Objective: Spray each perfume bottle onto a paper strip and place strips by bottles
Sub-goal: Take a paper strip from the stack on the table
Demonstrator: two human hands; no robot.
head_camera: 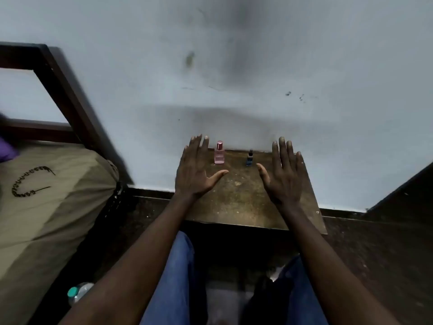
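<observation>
A pale pink, square-shouldered glass perfume bottle with a shiny rose cap (pixel 219 154) stands upright at the back of a worn brown wooden surface (pixel 241 198), close to the wall. Near it to the right, well apart from touching, stands a smaller dark blue bottle with a black cap (pixel 249 158), also upright. The person's left hand (pixel 195 174) is stretched palm down just left of the pink bottle, its grip apart, fingers straight and thumb angled inward. The right hand (pixel 283 179) lies palm down to the right of the blue bottle, its grip likewise apart with fingers extended. Whether either palm rests on the wood or hovers above it cannot be told. Behind the surface rises a pale blue-grey wall with dark smudges (pixel 234 66). Blue denim trousers (pixel 178 266) show below the surface. To the left lies a bed with an olive-tan sheet (pixel 46 195) and a dark wooden frame (pixel 61 90), and a clear plastic bottle with a teal cap (pixel 77 292) sits by the left forearm.
</observation>
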